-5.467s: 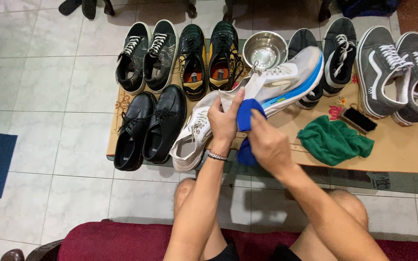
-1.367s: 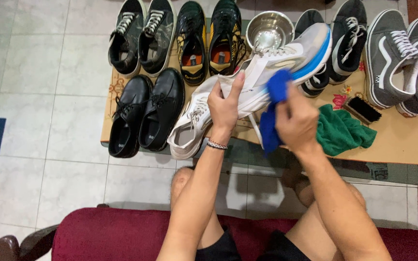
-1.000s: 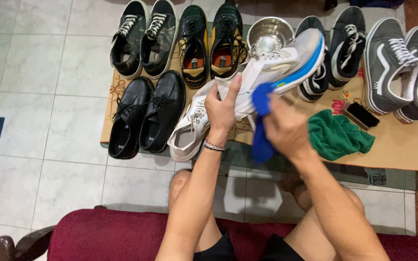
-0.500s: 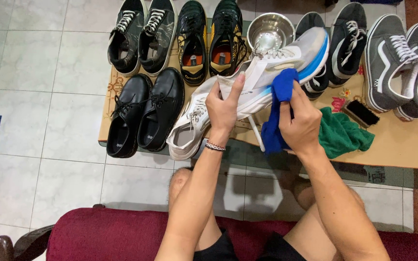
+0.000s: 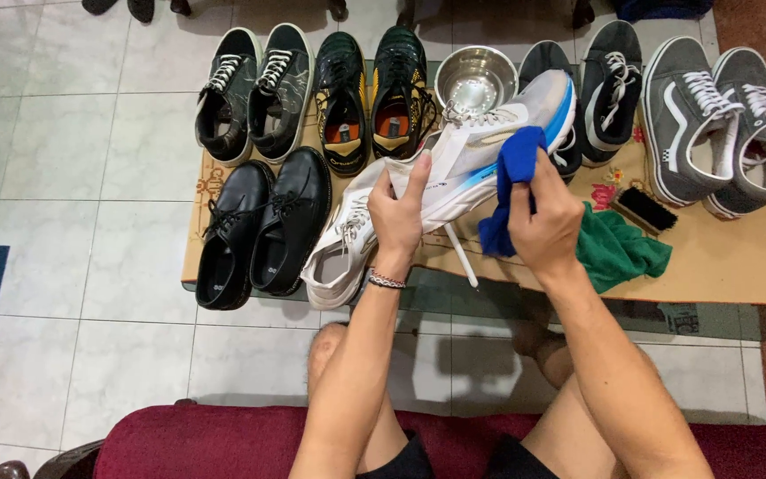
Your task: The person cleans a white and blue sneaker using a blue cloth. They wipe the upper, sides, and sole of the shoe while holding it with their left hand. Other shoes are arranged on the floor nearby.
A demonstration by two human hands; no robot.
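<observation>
Blue cloth (image 5: pixel 514 177) hides the white sneaker's (image 5: pixel 480 151) side.

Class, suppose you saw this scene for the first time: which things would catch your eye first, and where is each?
At centre, the left hand holds up a white and blue sneaker while the right hand presses a blue cloth to it. Behind, a steel bowl sits among rows of shoes on the low table, with glossy black dress shoes at left.

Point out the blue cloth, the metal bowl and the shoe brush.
blue cloth (image 5: pixel 518 167): head view, upper fold above the right hand's fingers.
metal bowl (image 5: pixel 476 82): head view, shiny inner bottom.
shoe brush (image 5: pixel 645 209): head view, dark top of its back.
</observation>
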